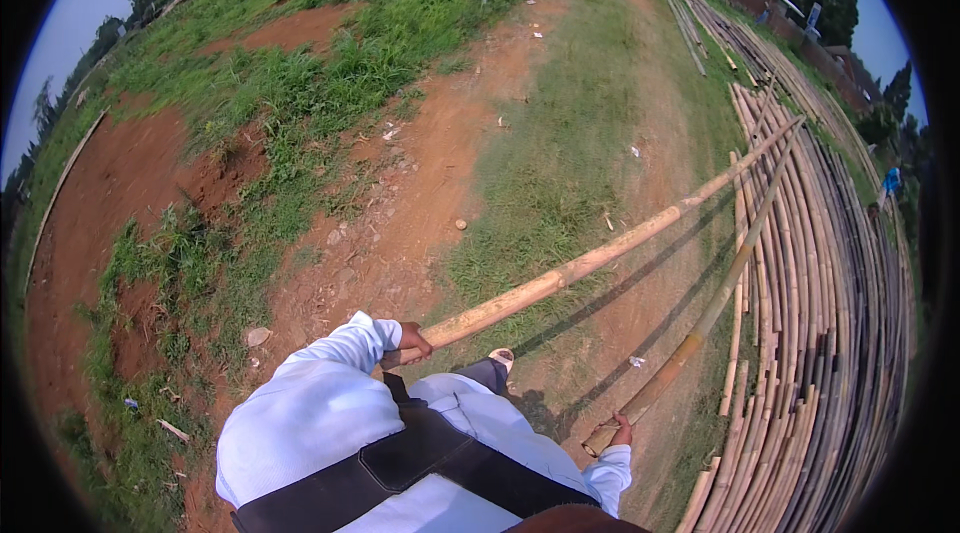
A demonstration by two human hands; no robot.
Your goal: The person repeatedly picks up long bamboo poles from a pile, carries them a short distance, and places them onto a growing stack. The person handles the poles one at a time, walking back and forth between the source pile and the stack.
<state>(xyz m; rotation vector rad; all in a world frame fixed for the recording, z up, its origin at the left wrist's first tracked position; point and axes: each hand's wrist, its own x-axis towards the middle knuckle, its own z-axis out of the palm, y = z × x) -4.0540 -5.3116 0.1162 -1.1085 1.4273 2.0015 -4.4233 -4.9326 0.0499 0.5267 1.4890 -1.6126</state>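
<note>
My left hand (414, 341) is wrapped around the near end of a long, thick, pale bamboo pole (560, 278). That pole slants away to the right, and its far end reaches over the bamboo pile. Low at my right side, my right hand (621, 429) grips the near end of a second bamboo pole (703, 323), browner and greener towards its far end. Both poles come together near their far tips, above the stacked bamboo poles (790, 243). Whether the tips touch the stack I cannot tell. Both near ends are held off the ground.
A dirt track (440, 143) with grass patches runs ahead, with stones and litter scattered on it. Green weeds (330, 83) and bare red soil lie to the left. Beyond the pile stand a wall and trees. A person in blue (891, 180) is at the far right.
</note>
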